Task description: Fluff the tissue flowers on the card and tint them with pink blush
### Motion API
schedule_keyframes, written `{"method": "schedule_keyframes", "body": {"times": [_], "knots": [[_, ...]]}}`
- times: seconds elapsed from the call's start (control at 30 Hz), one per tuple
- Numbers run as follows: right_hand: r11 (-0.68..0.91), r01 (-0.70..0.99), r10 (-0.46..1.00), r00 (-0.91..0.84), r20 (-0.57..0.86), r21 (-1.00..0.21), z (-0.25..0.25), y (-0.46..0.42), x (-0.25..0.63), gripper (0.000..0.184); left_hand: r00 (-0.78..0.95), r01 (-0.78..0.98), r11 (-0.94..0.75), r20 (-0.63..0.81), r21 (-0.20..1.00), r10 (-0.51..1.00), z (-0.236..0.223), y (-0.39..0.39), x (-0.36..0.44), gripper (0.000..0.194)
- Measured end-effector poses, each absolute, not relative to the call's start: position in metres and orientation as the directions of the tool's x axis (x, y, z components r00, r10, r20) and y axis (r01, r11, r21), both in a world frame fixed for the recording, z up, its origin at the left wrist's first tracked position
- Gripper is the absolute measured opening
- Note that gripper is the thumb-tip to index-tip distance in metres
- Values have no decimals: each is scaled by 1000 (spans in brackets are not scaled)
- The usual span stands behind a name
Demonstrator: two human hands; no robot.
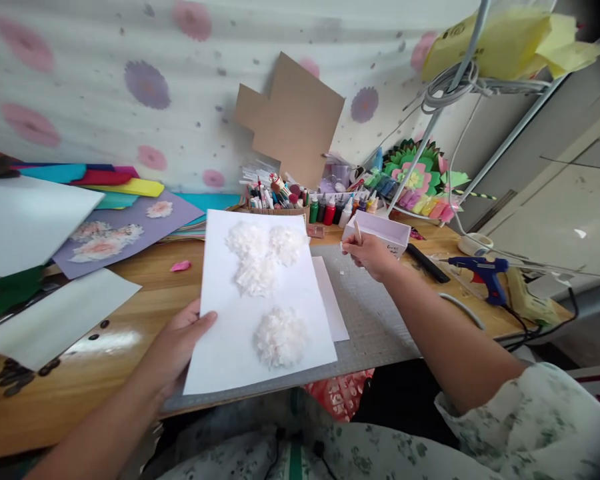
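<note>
The left hand point(185, 337) is pinching the flowered paper point(225, 340); the right hand point(373, 257), a stick point(357, 230); they are apparently decorating, next needing steadiness.

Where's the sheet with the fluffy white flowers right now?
Head view, around the middle: the sheet is held at its left edge by the left hand, over the grey mat, left of the pale box.

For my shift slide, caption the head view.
Left hand holds white sheet with four fluffy clusters; right hand, a stick.
</note>
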State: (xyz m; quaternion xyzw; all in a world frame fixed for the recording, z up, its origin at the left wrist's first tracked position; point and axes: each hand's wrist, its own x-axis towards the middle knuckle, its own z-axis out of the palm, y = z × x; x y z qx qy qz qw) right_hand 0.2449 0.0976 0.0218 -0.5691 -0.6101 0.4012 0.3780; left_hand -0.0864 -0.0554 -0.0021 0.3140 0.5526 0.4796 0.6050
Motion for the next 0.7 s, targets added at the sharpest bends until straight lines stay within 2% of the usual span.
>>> {"method": "schedule_keyframes", "body": {"times": [0.17,0.4,0.47,0.6,0.7], "knots": [[16,335,990,-140,-33,-942,28,63,236,29,-56,-228,295,-316,928,947,-6,-61,-71,65],[58,436,997,16,72,-898,6,56,246,10,-141,-255,161,-201,954,969,-3,-72,-121,56],[99,426,994,9,113,-899,12,54,227,14,-156,-254,124,-167,959,974,-2,-70,-131,52],[213,361,976,-123,181,-908,37,42,153,43,-171,-214,56,-94,975,981,5,-51,-142,50],[285,353,957,-152,245,-891,50,46,96,35,-246,-149,-14,-24,989,969,11,-30,-157,46]]}}
